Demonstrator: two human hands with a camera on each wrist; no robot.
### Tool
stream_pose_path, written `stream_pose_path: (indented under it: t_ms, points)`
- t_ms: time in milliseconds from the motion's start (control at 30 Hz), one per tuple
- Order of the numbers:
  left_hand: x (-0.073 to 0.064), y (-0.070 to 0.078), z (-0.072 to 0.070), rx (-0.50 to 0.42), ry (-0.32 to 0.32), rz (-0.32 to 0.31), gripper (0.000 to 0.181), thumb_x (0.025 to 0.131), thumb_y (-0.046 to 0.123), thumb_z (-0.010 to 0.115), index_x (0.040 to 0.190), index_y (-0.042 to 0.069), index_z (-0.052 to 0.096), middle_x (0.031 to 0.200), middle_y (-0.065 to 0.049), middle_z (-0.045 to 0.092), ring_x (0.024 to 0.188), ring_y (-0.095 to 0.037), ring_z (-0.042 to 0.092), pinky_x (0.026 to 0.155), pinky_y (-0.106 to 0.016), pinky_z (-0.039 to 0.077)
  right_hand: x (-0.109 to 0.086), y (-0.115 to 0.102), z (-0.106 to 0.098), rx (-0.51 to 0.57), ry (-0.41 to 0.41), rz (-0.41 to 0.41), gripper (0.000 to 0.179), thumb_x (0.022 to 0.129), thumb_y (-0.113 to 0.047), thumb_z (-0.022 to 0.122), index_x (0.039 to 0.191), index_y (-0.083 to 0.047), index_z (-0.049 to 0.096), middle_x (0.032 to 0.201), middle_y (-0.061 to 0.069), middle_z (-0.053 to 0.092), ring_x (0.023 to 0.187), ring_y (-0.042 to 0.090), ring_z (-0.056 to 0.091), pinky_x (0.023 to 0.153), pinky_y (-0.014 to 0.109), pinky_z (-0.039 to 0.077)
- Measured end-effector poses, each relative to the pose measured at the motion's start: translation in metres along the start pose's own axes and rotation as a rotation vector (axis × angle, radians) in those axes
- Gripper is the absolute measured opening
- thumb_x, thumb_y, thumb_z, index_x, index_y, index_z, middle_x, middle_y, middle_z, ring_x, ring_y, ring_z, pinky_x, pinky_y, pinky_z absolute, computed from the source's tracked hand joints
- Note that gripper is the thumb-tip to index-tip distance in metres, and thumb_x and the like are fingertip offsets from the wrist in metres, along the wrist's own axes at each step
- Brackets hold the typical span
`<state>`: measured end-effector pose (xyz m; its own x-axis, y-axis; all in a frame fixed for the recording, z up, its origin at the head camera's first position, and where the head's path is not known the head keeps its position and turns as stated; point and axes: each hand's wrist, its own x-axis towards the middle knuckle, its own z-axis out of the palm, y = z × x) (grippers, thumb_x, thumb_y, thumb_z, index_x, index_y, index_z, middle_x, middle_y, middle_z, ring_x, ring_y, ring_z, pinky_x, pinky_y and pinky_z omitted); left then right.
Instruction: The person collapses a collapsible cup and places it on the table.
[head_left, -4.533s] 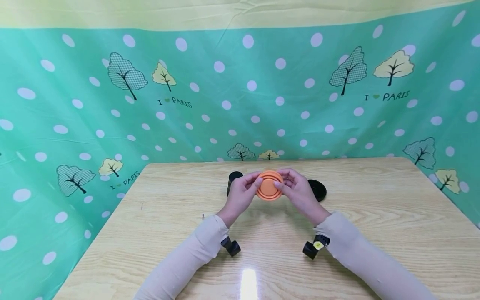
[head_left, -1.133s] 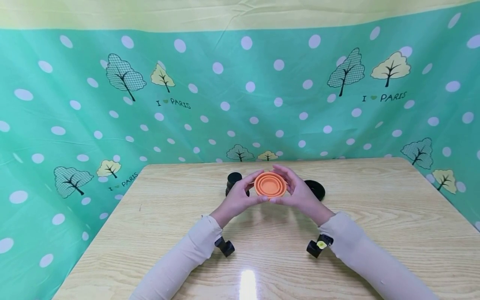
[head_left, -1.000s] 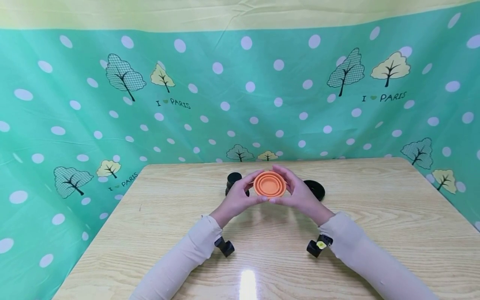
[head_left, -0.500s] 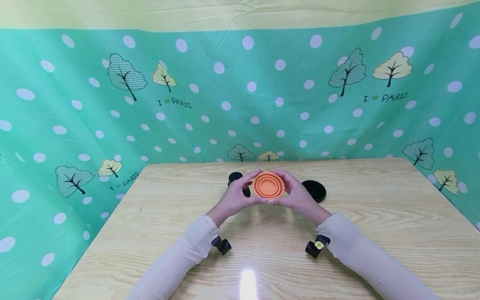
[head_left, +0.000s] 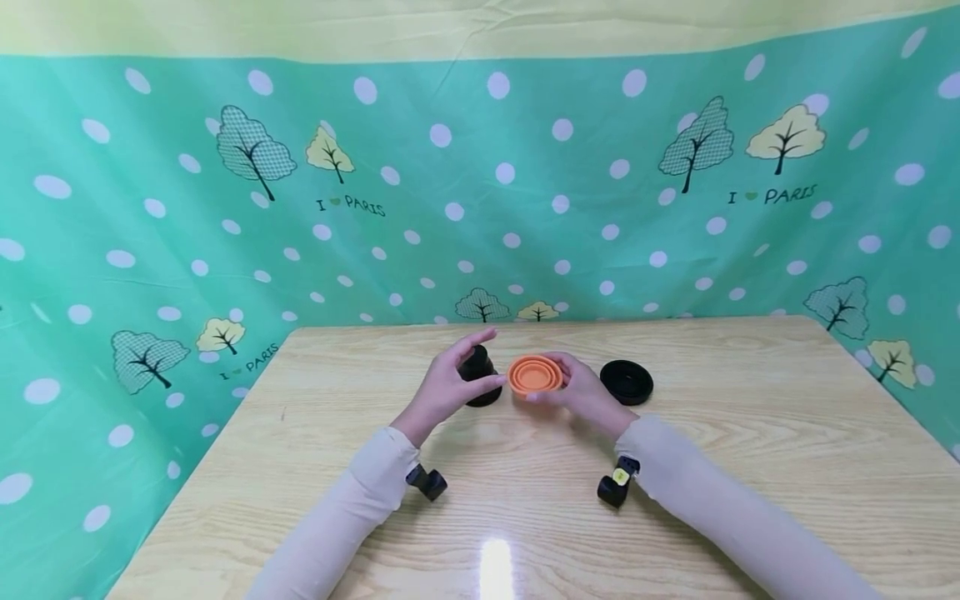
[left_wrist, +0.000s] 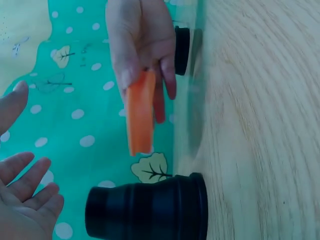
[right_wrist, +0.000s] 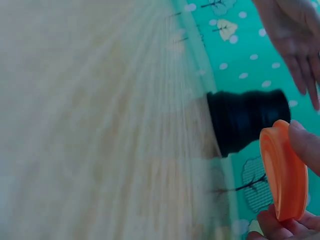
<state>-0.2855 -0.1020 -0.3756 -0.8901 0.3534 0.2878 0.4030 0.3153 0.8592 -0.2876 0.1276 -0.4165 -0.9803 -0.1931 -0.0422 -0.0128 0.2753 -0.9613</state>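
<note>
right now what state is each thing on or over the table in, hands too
orange ringed piece: flattened, rings nested, held off the table
black tapered piece: standing wide end down
black disc: lying flat
left hand: open, holding nothing
right hand: gripping the orange ringed piece

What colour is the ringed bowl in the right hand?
The bowl is orange, clearest in the right wrist view.

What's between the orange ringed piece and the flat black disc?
The right hand, gripping the orange ringed piece; the head view shows it there, with some bare table alongside.
</note>
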Motion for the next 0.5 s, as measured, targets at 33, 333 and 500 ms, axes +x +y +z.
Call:
stream_pose_path:
  t_ms: [33,333,500]
  points:
    - [0.001,-0.001,0.0,0.004,0.007,-0.007,0.067,0.079,0.02,0.078,0.138,0.013,0.048,0.14,-0.002,0.049,0.134,-0.019,0.038,0.112,-0.037,0.027,0.003,0.001,0.0,0.002,-0.001,0.014,0.078,0.073,-0.017,0.082,0.139,-0.006,0.041,0.138,0.014,0.047,0.127,0.029,0.045,0.107,0.042,0.035]
    - [0.0,0.012,-0.01,-0.039,0.065,-0.09,0.058,0.084,0.008,0.072,0.136,0.002,0.048,0.141,-0.012,0.047,0.135,-0.023,0.036,0.112,-0.037,0.027,0.023,0.01,-0.001,0.026,0.022,0.05,0.08,0.073,-0.009,0.081,0.141,-0.005,0.039,0.138,0.016,0.048,0.127,0.03,0.045,0.107,0.042,0.035]
    - [0.0,0.01,-0.013,-0.101,0.093,-0.139,0.056,0.084,0.009,0.071,0.136,0.003,0.048,0.141,-0.012,0.047,0.135,-0.022,0.035,0.112,-0.036,0.027,0.025,0.011,-0.002,0.019,0.004,0.036,0.077,0.072,-0.005,0.081,0.138,-0.002,0.041,0.135,0.019,0.049,0.126,0.033,0.045,0.108,0.045,0.033]
